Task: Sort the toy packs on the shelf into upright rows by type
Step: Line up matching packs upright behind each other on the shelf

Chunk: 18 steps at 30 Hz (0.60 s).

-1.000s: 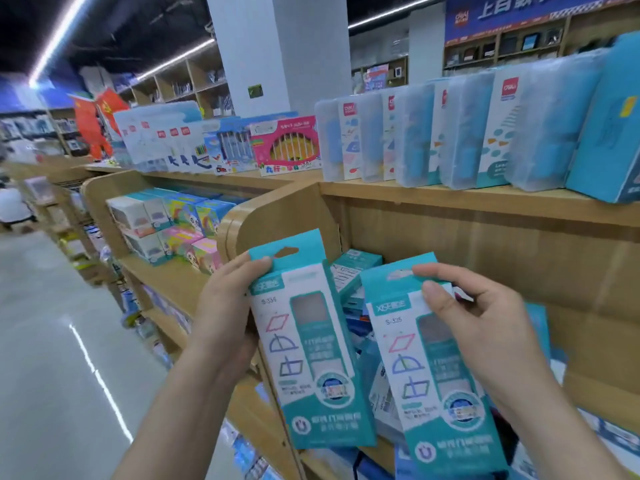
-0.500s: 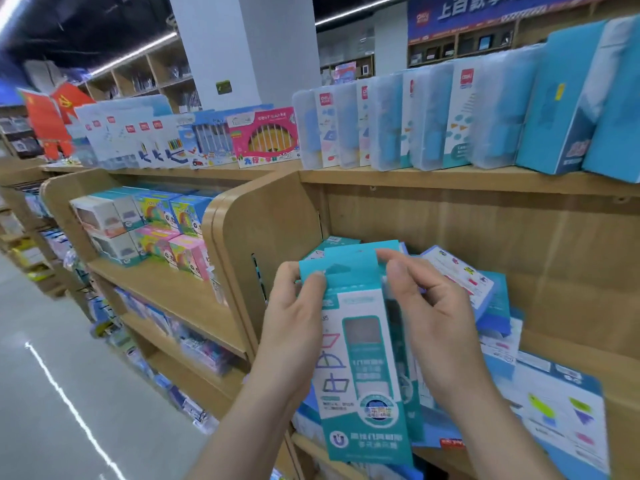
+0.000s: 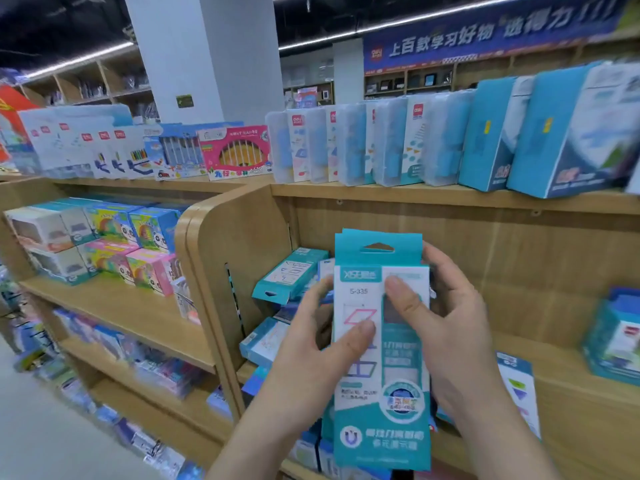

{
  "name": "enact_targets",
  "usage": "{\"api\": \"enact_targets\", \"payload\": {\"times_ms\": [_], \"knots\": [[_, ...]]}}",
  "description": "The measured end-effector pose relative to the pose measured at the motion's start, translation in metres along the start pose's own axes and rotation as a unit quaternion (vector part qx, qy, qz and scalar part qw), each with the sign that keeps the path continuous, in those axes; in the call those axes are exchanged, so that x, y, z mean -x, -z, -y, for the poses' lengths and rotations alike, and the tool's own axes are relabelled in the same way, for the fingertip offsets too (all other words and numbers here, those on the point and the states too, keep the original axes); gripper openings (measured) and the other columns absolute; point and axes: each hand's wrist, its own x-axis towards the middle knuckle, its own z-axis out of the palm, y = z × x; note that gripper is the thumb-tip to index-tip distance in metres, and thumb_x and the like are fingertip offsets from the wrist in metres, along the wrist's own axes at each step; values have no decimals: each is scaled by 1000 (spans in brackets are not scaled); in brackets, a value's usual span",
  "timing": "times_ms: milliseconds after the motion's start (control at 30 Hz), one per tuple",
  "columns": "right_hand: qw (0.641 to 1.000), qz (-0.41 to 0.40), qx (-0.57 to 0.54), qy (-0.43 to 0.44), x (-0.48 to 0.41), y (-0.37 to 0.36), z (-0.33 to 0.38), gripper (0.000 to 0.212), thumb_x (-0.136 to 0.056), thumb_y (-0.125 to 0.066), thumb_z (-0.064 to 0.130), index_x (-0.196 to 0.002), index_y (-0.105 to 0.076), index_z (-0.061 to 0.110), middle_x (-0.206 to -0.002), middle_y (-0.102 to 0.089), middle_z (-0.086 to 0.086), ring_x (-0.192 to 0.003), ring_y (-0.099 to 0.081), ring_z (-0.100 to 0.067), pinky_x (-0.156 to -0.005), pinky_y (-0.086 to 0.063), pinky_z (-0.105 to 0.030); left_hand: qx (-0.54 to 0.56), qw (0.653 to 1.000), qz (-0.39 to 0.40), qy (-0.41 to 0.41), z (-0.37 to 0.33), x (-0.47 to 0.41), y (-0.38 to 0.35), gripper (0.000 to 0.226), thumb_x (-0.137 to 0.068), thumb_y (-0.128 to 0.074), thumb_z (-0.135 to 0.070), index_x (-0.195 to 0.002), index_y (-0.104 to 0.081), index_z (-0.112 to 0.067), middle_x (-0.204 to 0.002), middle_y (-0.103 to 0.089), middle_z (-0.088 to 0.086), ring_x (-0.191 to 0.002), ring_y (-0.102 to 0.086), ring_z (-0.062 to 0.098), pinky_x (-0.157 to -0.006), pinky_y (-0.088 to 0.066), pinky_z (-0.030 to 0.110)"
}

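A left hand [image 3: 320, 344] and a right hand [image 3: 453, 327] grip a teal-and-white cardboard toy pack [image 3: 381, 420] upright at centre frame, thumbs on its front and fingers curled round its edges. To its left, similar teal packs [image 3: 289, 276] lie toppled on the light wooden shelf [image 3: 571, 396]. Clear plastic cases [image 3: 349, 147] stand in a row on the tier above.

The teal pack [image 3: 381, 410] is a tall white-and-teal card box with a hang-hole tab, the code S-335 and coloured outline shapes on its front. It stands upright in front of the wooden shelf [image 3: 571, 407], held by the left hand [image 3: 322, 344] and right hand [image 3: 450, 327], thumbs on its face, with a like tab edge just behind its top. Left of it, flat packs [image 3: 289, 277] lie askew on the shelf, and right of it is a triangle-printed pack [image 3: 519, 386].
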Motion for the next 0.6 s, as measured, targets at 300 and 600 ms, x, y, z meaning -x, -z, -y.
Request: {"api": "enact_targets", "payload": {"times_ms": [300, 600], "knots": [[954, -71, 288, -40, 49, 26, 13, 110, -53, -69, 71, -139, -2, 58, -125, -30, 40, -118, -32, 23, -96, -37, -10, -44, 991, -80, -99, 41, 3, -54, 41, -74, -77, -37, -104, -48, -38, -99, -68, -16, -93, -67, 5, -80, -55, 32], [937, -164, 307, -24, 70, 105, 21, 107, -50, -82, 41, -138, -23, 54, -124, -47, 29, -114, -48, 10, -92, -44, -17, -39, 985, 159, -64, 59, 5, -112, 66, -57, -84, -19, -115, -56, -37, -113, -67, -11, -110, -61, 9, -89, -50, 25]]}}
